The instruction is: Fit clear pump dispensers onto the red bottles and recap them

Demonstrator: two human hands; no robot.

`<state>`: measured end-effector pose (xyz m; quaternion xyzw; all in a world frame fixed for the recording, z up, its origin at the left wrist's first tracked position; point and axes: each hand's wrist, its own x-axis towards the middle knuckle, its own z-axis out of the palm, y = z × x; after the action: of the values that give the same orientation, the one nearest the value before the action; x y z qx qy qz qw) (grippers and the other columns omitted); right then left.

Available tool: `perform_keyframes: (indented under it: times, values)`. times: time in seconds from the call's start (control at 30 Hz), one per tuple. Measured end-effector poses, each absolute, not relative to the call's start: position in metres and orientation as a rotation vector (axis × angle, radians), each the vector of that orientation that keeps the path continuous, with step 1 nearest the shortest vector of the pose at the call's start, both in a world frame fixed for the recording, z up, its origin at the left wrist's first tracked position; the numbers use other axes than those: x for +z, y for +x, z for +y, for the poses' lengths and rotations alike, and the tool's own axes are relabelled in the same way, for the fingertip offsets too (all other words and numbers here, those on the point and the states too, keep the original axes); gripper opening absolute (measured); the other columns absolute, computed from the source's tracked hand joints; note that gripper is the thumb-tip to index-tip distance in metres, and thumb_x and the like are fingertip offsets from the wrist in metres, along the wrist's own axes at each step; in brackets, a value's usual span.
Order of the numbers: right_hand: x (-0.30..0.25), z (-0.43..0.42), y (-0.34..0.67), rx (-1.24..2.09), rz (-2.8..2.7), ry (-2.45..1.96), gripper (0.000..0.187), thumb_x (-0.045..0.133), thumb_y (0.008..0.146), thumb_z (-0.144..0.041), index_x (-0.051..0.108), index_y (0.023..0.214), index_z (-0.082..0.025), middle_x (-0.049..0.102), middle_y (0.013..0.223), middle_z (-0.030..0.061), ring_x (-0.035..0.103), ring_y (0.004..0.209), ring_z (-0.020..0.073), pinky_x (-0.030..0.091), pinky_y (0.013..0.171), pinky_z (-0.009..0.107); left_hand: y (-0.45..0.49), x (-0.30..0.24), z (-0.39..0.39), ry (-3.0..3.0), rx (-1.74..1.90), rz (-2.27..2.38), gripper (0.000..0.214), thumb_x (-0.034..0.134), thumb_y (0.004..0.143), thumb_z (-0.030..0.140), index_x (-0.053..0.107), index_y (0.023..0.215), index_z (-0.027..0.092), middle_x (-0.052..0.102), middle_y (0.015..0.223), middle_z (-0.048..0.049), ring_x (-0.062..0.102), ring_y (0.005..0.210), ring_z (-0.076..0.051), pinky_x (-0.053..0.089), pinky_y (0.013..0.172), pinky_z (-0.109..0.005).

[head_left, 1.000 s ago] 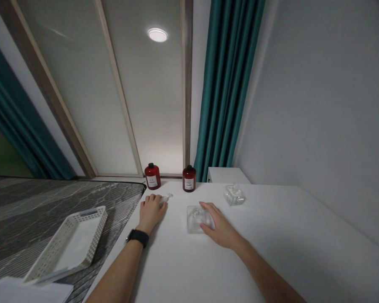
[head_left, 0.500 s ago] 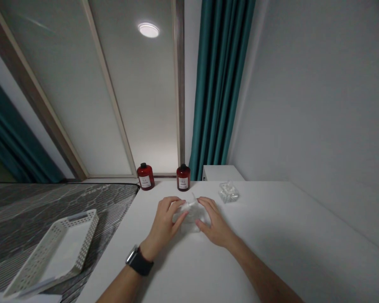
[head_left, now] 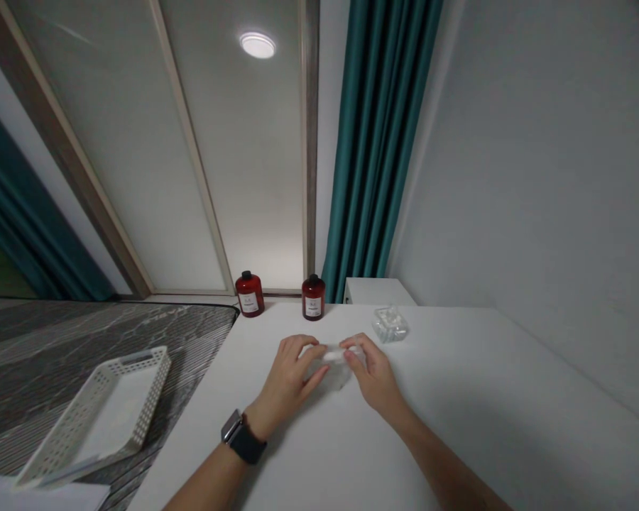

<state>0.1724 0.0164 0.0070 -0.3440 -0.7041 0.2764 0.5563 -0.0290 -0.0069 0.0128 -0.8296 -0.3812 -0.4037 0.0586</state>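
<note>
On the white table [head_left: 458, 397], my left hand [head_left: 290, 376] and my right hand [head_left: 375, 375] close in from both sides on a clear glass container [head_left: 334, 362] at the middle. Fingers of both hands pinch a small clear piece at its top. A black watch [head_left: 243, 441] sits on my left wrist. A second clear glass container [head_left: 390, 324] stands a little further back to the right, untouched.
Two dark red bottles [head_left: 249, 294] [head_left: 313, 298] with black caps stand at the table's back edge. A white perforated basket [head_left: 99, 415] lies on the grey patterned surface to the left. Teal curtains hang behind, and a wall runs along the right.
My left hand left the spot near the left bottle and came over to the glass container carrying a small clear piece; both hands now hold that piece at the container's top.
</note>
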Motion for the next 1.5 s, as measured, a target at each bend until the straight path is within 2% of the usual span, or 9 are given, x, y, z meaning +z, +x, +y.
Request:
perform_keyframes:
  times: [0.1, 0.27, 0.43, 0.7, 0.93, 1.0, 1.17, 1.33, 1.5]
  values:
    - [0.010, 0.025, 0.184, 0.624, -1.550, -0.923, 0.018, 0.056, 0.092, -0.036, 0.064, 0.088, -0.021, 0.064, 0.082, 0.0015, 0.061, 0.080, 0.0189, 0.047, 0.076, 0.029, -0.034, 0.010, -0.003, -2.512, -1.286, -1.324, 0.027, 0.058, 0.095, 0.025, 0.054, 0.122, 0.021, 0.059, 0.114, -0.0106, 0.056, 0.107, -0.026, 0.046, 0.093, -0.044]
    - [0.010, 0.032, 0.194, 0.596, -1.423, -1.028, 0.027, 0.055, 0.091, -0.043, 0.066, 0.094, -0.019, 0.066, 0.086, 0.0036, 0.059, 0.076, 0.0189, 0.046, 0.070, 0.030, -0.040, 0.005, 0.003, -2.702, -1.186, -1.649, 0.062, 0.071, 0.083, 0.037, 0.045, 0.136, 0.018, 0.057, 0.127, -0.0139, 0.053, 0.116, -0.031, 0.045, 0.100, -0.049]
    - [0.010, 0.030, 0.192, 0.590, -1.425, -1.003, 0.029, 0.051, 0.094, -0.042, 0.067, 0.102, -0.020, 0.066, 0.090, 0.0044, 0.059, 0.076, 0.0187, 0.047, 0.071, 0.030, -0.041, -0.005, 0.005, -2.823, -0.979, -1.798, 0.075, 0.076, 0.077, 0.039, 0.044, 0.142, 0.019, 0.062, 0.121, -0.0136, 0.058, 0.111, -0.033, 0.044, 0.099, -0.051]
    - [0.013, 0.025, 0.192, 0.405, -1.525, -0.873, 0.026, 0.042, 0.099, -0.031, 0.067, 0.102, -0.022, 0.064, 0.088, 0.0045, 0.061, 0.081, 0.0203, 0.049, 0.076, 0.034, -0.036, -0.003, 0.003, -2.786, -0.998, -1.449, 0.083, 0.081, 0.075, 0.037, 0.038, 0.144, 0.021, 0.062, 0.124, -0.0129, 0.059, 0.111, -0.031, 0.046, 0.096, -0.049]
    - [0.009, 0.013, 0.181, 0.353, -1.660, -0.783, 0.020, 0.049, 0.095, -0.022, 0.065, 0.108, -0.023, 0.061, 0.085, 0.0026, 0.060, 0.078, 0.0192, 0.049, 0.073, 0.032, -0.026, 0.003, -0.005, -2.753, -0.909, -1.310, 0.091, 0.077, 0.078, 0.047, 0.028, 0.150, 0.020, 0.061, 0.125, -0.0157, 0.058, 0.108, -0.033, 0.046, 0.092, -0.049]
    - [0.005, 0.012, 0.176, 0.386, -1.721, -0.756, 0.022, 0.050, 0.094, -0.020, 0.063, 0.111, -0.024, 0.061, 0.085, 0.0016, 0.061, 0.078, 0.0186, 0.050, 0.074, 0.031, -0.023, 0.001, -0.006, -2.766, -0.919, -1.316, 0.090, 0.077, 0.078, 0.047, 0.029, 0.148, 0.018, 0.061, 0.124, -0.0159, 0.058, 0.108, -0.033, 0.046, 0.091, -0.049]
    - [-0.001, 0.013, 0.173, 0.462, -1.750, -0.785, 0.022, 0.051, 0.094, -0.023, 0.061, 0.113, -0.023, 0.062, 0.088, 0.0023, 0.062, 0.083, 0.0193, 0.051, 0.079, 0.032, -0.023, -0.005, -0.003, -2.762, -1.009, -1.373, 0.072, 0.077, 0.077, 0.045, 0.043, 0.133, 0.017, 0.062, 0.116, -0.0136, 0.059, 0.104, -0.032, 0.047, 0.089, -0.047]
    - [-0.004, 0.011, 0.172, 0.566, -1.713, -0.863, 0.031, 0.057, 0.091, -0.026, 0.056, 0.122, -0.023, 0.067, 0.104, 0.0054, 0.065, 0.098, 0.0221, 0.051, 0.092, 0.036, -0.025, -0.005, -0.002, -2.716, -1.138, -1.389, 0.067, 0.075, 0.078, 0.045, 0.044, 0.130, 0.017, 0.062, 0.115, -0.0135, 0.058, 0.101, -0.031, 0.047, 0.088, -0.047]
    - [-0.006, 0.009, 0.169, 0.699, -1.664, -0.857, 0.039, 0.058, 0.093, -0.032, 0.050, 0.131, -0.023, 0.071, 0.105, 0.0066, 0.067, 0.100, 0.0222, 0.051, 0.094, 0.037, -0.023, -0.003, -0.004, -2.739, -1.228, -1.382, 0.065, 0.074, 0.078, 0.045, 0.045, 0.129, 0.019, 0.063, 0.117, -0.0131, 0.059, 0.100, -0.030, 0.047, 0.087, -0.046]
